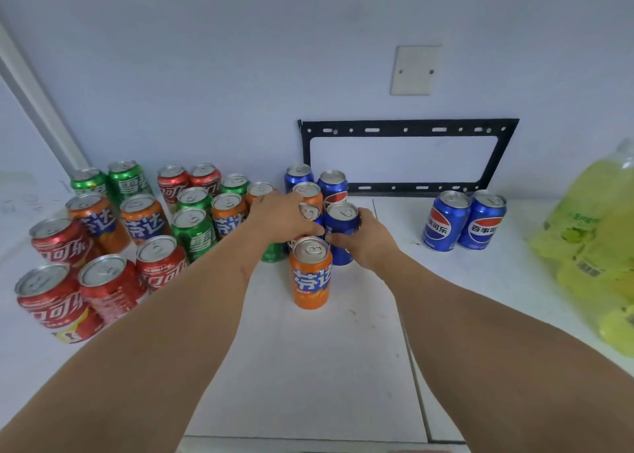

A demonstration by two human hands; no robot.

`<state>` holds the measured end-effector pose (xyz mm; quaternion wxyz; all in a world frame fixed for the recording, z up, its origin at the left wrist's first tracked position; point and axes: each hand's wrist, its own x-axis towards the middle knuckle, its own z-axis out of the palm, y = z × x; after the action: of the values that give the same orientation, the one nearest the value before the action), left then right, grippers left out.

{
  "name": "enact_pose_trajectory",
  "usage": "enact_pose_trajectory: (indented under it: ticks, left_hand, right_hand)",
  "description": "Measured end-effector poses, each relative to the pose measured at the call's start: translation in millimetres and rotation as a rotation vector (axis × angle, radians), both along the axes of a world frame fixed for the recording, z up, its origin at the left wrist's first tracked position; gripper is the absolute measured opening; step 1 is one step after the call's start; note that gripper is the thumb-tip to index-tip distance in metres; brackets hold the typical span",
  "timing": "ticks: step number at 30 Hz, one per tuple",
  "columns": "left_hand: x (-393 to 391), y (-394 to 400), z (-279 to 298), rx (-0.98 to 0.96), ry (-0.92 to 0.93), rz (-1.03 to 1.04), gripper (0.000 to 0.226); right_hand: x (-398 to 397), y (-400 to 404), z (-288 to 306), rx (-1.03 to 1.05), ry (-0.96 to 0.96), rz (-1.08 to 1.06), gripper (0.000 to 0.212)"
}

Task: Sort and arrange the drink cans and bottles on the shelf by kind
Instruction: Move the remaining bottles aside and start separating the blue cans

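Many drink cans stand on a white shelf (pixel 326 366). Red cola cans (pixel 51 298), orange cans (pixel 140 219) and green cans (pixel 194 233) are mixed at the left. In the middle, my left hand (pixel 281 217) grips a blue can (pixel 310 212) whose body is mostly hidden under my fingers. My right hand (pixel 360 239) grips another blue can (pixel 343 222) beside it. An orange can (pixel 311 274) stands just in front of both hands. Two more blue cans (pixel 333 186) and an orange one (pixel 307 191) stand behind them. A pair of blue cans (pixel 463 221) stands apart at the right.
A yellow-green plastic bag (pixel 593 246) with bottles inside lies at the far right. A black metal bracket (pixel 408 157) and a blank cover plate (pixel 415 69) are fixed on the back wall. A green can (pixel 272 255) is half hidden under my left forearm.
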<state>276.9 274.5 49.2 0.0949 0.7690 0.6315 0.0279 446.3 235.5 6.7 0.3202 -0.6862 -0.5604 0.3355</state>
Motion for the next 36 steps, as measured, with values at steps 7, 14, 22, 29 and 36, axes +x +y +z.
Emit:
enact_pose_trajectory:
  ticks: [7,14,22,29,36]
  left_hand:
    - [0,-3,15,-0.063,-0.169,-0.038,0.050]
    - [30,-21,47,-0.028,-0.571,0.013,0.038]
    - [111,-53,43,-0.180,-0.679,0.084,0.056]
    - [175,-86,11,-0.294,-0.909,0.217,0.059]
    - [232,-102,-12,-0.208,-0.877,0.189,0.045]
  right_hand:
    - [10,0,-5,0.007,0.119,-0.016,0.065]
    - [54,-33,-1,0.048,0.261,-0.128,0.067]
    - [134,-72,1,0.080,0.365,-0.187,0.071]
    - [201,-99,-6,0.098,0.369,-0.155,0.057]
    - [243,-104,-15,0.143,0.358,-0.146,0.050]
